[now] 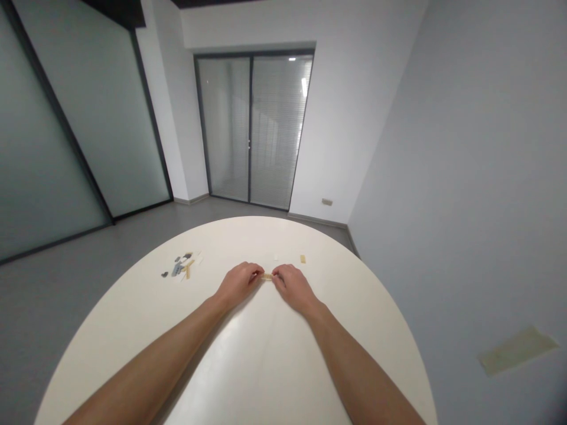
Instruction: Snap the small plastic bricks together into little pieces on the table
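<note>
Between my two hands, low over the white round table (266, 366), is a small tan strip-like piece (267, 276). My left hand (240, 282) pinches its left end between thumb and fingers. At the opposite end, the fingertips of my right hand (292, 286) close on the same piece. Its ends are hidden by my fingers, and it is too small to make out in detail. Beyond my right hand a small flat yellow-tan piece (303, 258) lies on the table. A faint whitish bit (276, 257) rests past my fingertips.
On the table's left part lies a loose cluster of small grey, dark and tan pieces (179, 268), with a dark piece (165, 274) at its left. Behind the table stand a glass double door (250, 130) and frosted panels (88, 106). A grey wall (478, 177) rises at right.
</note>
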The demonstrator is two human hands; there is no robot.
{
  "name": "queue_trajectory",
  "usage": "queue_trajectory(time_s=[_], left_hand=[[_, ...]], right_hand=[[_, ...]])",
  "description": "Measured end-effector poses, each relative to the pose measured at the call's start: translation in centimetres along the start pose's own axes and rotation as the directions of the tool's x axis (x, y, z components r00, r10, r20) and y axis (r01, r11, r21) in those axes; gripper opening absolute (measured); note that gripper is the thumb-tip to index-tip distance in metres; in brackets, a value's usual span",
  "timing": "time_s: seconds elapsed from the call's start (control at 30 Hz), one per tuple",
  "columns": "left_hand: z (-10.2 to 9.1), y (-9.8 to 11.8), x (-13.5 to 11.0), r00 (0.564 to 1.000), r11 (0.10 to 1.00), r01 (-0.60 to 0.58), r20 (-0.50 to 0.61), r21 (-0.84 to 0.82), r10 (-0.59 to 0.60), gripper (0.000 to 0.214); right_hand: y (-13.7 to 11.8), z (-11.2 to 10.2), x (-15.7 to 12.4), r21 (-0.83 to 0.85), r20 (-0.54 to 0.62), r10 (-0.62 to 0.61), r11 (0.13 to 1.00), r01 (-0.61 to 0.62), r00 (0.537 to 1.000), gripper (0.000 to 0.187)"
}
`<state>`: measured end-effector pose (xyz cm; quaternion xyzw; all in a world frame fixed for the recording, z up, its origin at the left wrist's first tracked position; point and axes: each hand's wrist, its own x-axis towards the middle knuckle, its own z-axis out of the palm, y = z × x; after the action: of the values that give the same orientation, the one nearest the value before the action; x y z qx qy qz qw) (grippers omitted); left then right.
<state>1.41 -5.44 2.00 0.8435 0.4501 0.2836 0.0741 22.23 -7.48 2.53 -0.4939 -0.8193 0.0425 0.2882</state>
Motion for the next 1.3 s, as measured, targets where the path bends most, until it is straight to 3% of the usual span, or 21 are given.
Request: queue_trajectory(time_s=[0.2,0.67,1.07,1.3], left_hand=[[0.29,-0.21,0.04,1.000,0.994,0.003,-0.017,-0.109,-0.004,0.023],[-0.03,0.02,-0.05,0.996,0.998,-0.027,-0.081,-0.053,0.023,0.023],[0.28,-0.32,-0.04,0.992,0.993,-0.056,-0.119,-0.108,0.043,0.026],[0.39,-0.56,-0.13,0.989,0.993,-0.012,-0.145,-0.114,-0.004,0.029]], right_hand=[[-0.34,-0.39,0.07,0.019,-0.011,-0.082,0.996,0.082,0.997,0.014],[-0.47,-0.25,0.44,-0.017,-0.031,-0.024,1.000,0.024,0.999,0.017],[-0.47,-0.23,0.24,-0.038,-0.029,-0.017,0.999,0.015,0.999,0.018],[-0.52,-0.25,0.13,-0.037,-0.047,-0.030,0.999,0.028,0.998,0.019]])
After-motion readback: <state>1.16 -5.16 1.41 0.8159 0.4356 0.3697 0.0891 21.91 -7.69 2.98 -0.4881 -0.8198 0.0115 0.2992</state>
